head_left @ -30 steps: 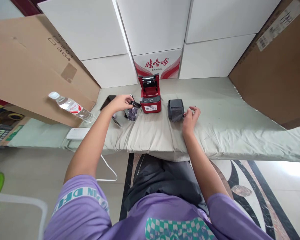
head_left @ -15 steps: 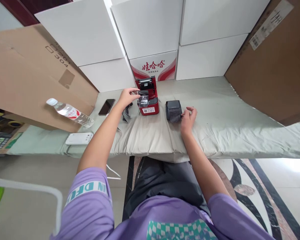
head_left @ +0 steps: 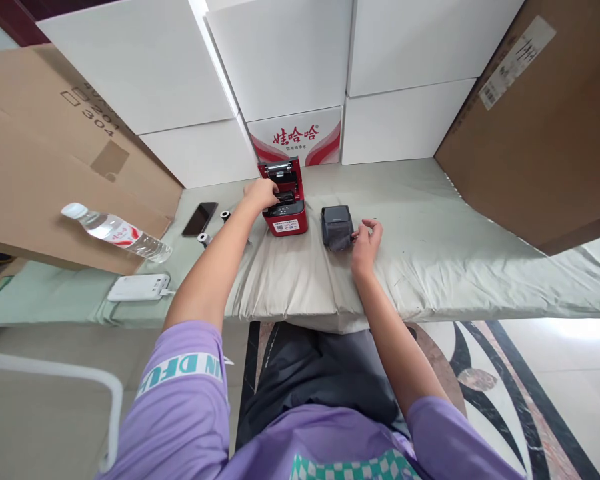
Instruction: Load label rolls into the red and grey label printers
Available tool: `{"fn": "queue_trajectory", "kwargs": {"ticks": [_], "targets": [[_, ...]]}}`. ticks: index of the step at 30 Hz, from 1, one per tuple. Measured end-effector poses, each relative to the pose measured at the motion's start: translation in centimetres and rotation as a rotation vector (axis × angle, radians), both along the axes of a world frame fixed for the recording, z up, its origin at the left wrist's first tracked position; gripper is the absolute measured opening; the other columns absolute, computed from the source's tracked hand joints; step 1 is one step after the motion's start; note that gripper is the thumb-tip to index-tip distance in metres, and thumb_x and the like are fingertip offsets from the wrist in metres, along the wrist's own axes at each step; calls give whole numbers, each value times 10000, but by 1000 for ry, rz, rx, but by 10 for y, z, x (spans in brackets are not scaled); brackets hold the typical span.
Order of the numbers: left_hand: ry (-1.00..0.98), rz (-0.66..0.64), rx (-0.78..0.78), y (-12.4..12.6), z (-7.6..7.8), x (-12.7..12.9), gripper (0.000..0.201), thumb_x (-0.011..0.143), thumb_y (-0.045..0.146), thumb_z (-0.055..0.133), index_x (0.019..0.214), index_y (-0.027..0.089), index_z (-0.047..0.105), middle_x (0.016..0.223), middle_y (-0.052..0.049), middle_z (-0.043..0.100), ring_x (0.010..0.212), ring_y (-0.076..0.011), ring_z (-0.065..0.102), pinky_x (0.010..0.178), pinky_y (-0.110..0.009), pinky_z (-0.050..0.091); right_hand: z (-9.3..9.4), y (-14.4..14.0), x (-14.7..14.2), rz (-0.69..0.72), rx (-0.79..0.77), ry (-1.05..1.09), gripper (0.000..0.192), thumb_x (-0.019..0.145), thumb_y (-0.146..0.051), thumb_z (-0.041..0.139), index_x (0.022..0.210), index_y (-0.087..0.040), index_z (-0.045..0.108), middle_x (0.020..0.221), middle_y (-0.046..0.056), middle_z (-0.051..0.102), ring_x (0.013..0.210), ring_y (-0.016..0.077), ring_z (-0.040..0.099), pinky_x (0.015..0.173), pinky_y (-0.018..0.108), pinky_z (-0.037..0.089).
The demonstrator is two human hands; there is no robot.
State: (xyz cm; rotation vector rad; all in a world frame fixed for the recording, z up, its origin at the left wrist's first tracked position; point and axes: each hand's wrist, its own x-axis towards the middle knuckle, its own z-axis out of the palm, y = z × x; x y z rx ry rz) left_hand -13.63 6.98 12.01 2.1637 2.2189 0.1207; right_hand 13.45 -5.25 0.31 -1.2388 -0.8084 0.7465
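Note:
A small red printer (head_left: 286,217) stands on the cloth-covered table (head_left: 430,267) with its lid up. My left hand (head_left: 261,193) reaches into its open bay from the left; its fingers hide whatever they hold. To the right of the red printer sits a dark grey printer (head_left: 336,227). My right hand (head_left: 365,241) rests on the cloth at that printer's right side, fingers loosely curled and holding nothing.
A black phone (head_left: 200,219) and two small rolls (head_left: 225,215) (head_left: 203,238) lie left of the red printer. Further left lie a water bottle (head_left: 115,233) and a white power bank (head_left: 139,288). White boxes (head_left: 280,60) wall the back; cardboard boxes (head_left: 530,127) flank both sides.
My left hand lifted a clear-wrapped piece from the cloth left of the red printer and carried it to the open bay. The right hand stayed by the grey printer.

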Motion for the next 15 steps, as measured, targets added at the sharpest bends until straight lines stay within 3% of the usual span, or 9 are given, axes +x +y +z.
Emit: {"fn": "queue_trajectory", "kwargs": {"ticks": [5,9,11,15], "targets": [[55,-17,-110,5,9,11,374,673,116,781,1009,262,862,1120,-128,824,1159,-400,726,1008,-505,552,0,1,0,-12,17,9,195,894,-394,513,1029,-254,521,1166,41,554,749,129,579,828,365,518],[-188,-52,-104,-5,20,6,158,833,343,753,913,268,866,894,-54,828,958,-295,759,930,-390,570,-1,3,0,-13,2,42,197,894,-387,509,1038,-254,526,1176,44,568,741,126,586,827,369,519],[-315,-142,-133,-17,24,-2,247,889,441,702,917,263,871,918,-31,834,903,-256,754,872,-340,572,2,0,0,-15,1,35,196,896,-384,512,1043,-255,529,1161,44,587,759,135,594,822,367,520],[-310,-278,-58,-47,18,-15,256,887,325,688,1062,273,867,1091,-34,841,1000,-260,753,936,-348,556,23,-11,1,37,97,-103,184,914,-397,523,1011,-248,569,1033,45,645,883,185,632,864,374,524]]}}
